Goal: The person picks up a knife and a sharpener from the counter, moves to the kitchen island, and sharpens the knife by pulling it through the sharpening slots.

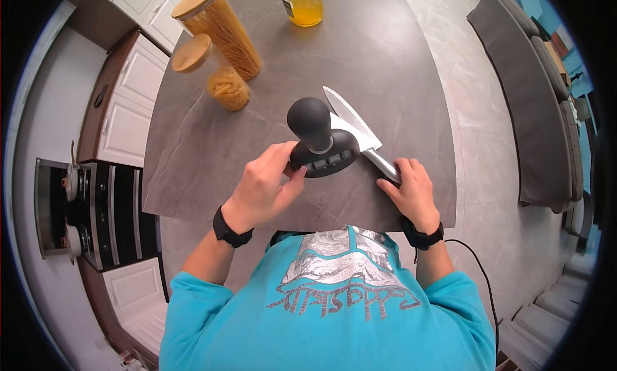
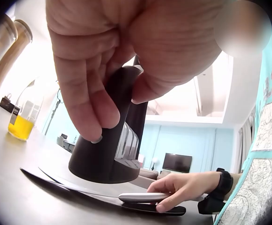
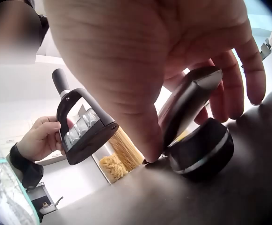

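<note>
My left hand (image 1: pixel 262 181) grips a black knife sharpener (image 1: pixel 324 153) by its base, thumb on one side and fingers on the other. The sharpener's knob handle points up, and pale slotted inserts (image 3: pixel 82 127) show in its frame. It hangs over the table beside the blades. My right hand (image 1: pixel 414 188) holds a knife by its silver handle (image 1: pixel 382 166), thumb and fingers on either side. The blade (image 1: pixel 360 134) points away to the left, partly hidden by the sharpener. A second blade (image 1: pixel 340 106) lies alongside, and a dark handle (image 3: pixel 201 150) shows below the silver one.
Two glass jars with wooden lids stand at the back left, one with spaghetti (image 1: pixel 234 43), a shorter one with pasta (image 1: pixel 228 88). A glass container of yellow liquid (image 1: pixel 304 8) is at the far edge. The grey table (image 1: pixel 392 62) ends close to my body.
</note>
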The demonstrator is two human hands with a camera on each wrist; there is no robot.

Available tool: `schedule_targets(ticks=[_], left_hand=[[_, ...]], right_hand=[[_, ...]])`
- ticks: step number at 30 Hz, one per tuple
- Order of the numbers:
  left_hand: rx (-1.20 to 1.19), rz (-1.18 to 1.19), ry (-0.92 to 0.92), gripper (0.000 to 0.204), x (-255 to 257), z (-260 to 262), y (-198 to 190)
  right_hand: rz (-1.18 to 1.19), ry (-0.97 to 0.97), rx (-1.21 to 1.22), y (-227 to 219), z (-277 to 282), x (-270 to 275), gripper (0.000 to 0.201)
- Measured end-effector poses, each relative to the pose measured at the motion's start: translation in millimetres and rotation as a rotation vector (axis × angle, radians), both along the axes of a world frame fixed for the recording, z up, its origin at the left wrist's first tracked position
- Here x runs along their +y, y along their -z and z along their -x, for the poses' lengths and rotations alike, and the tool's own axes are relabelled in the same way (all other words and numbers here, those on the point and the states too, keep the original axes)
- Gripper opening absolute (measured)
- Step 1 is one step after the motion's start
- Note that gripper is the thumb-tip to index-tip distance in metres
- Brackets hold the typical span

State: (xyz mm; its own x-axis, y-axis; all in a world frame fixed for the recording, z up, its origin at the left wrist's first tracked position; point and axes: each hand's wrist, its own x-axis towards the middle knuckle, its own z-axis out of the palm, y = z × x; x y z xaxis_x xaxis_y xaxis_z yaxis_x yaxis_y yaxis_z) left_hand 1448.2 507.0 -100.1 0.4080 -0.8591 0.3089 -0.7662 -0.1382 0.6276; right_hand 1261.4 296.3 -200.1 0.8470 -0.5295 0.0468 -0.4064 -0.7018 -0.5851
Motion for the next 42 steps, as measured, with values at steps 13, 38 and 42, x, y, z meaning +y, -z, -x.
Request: schedule_targets(ticks=[13, 38, 42], left_hand=[[-0.013, -0.055, -0.101, 0.036, 6, -21, 13], [-0.052, -0.111, -0.247, 0.031, -7, -69, 56], [0.004, -0.144, -0.287, 0.038, -9, -68, 51]], right_hand=[[0.043, 0.008, -0.084, 3, -23, 4, 0.028], [-0.839, -0.089, 0.035, -39, 54, 11, 0.021], [-0.77, -0.15, 0.035, -40, 34, 23, 0.024]])
